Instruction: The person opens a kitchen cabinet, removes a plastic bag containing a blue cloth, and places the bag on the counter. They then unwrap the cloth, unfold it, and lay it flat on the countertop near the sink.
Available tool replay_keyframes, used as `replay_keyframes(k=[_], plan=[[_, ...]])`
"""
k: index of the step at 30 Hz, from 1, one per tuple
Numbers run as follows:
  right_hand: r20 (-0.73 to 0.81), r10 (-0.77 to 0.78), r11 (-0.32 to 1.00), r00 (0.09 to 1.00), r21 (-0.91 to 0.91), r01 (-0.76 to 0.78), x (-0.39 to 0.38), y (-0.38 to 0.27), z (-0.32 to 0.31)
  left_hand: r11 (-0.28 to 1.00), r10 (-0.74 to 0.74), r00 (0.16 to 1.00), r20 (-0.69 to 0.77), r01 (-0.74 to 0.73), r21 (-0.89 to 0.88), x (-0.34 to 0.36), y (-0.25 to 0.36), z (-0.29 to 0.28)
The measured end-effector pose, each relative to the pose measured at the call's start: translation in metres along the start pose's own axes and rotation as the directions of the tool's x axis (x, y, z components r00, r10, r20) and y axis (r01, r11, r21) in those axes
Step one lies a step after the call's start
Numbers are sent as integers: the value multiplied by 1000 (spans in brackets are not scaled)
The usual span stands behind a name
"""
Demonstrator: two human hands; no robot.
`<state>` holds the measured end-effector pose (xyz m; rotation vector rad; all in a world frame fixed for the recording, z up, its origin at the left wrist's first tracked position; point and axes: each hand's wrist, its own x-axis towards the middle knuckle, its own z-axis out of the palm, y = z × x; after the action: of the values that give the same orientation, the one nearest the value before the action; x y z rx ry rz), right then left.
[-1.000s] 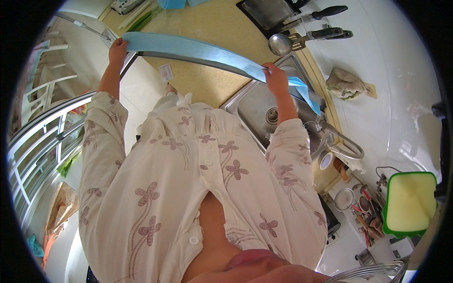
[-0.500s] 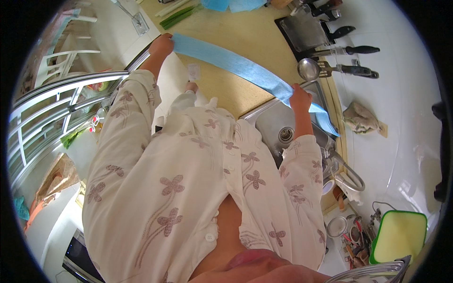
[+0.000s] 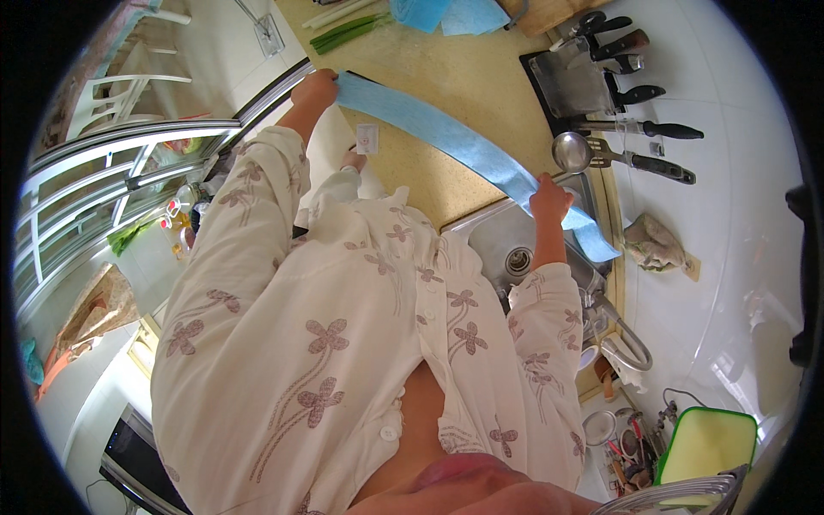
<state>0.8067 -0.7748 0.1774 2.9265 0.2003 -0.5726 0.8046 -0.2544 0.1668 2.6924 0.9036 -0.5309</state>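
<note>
A long light-blue strip of thin, cloth-like sheet (image 3: 436, 129) is stretched between my two hands above the worktop, sagging into a slight curve. My left hand (image 3: 315, 88) is closed on its far-left end, near the counter's left edge. Farther right, above the sink's far edge, my right hand (image 3: 551, 202) grips the strip some way in from its other end. Past that hand a loose tail hangs toward the wall. More blue sheets (image 3: 442, 15) lie at the far side of the worktop, beside some green onion stalks (image 3: 350, 34).
The steel sink (image 3: 502, 240) with its faucet (image 3: 631, 330) is at my right. Along the wall stand a knife block (image 3: 562, 81), a ladle (image 3: 572, 153) and a slotted turner (image 3: 605, 156). A cloth (image 3: 652, 242) hangs there. A glazed sliding door (image 3: 129, 184) is at left.
The whole view has shifted slightly. Both hands keep their hold on the blue strip, which stays stretched between them with almost the same shape.
</note>
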Motion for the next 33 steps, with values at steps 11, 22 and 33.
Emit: replay_keyframes(k=[11, 22, 33], plan=[[20, 133, 984, 991, -124, -130, -1, -2, -9, 993, 96, 995, -5, -95, 73, -12, 16, -8], [-37, 135, 976, 990, -165, -140, 0, 2, 9, 977, 169, 982, -81, -157, 146, -4, 11, 7], [-35, 168, 976, 985, -137, -171, -3, 3, 24, 910, 315, 944, -97, -271, 315, 1, 8, 8]])
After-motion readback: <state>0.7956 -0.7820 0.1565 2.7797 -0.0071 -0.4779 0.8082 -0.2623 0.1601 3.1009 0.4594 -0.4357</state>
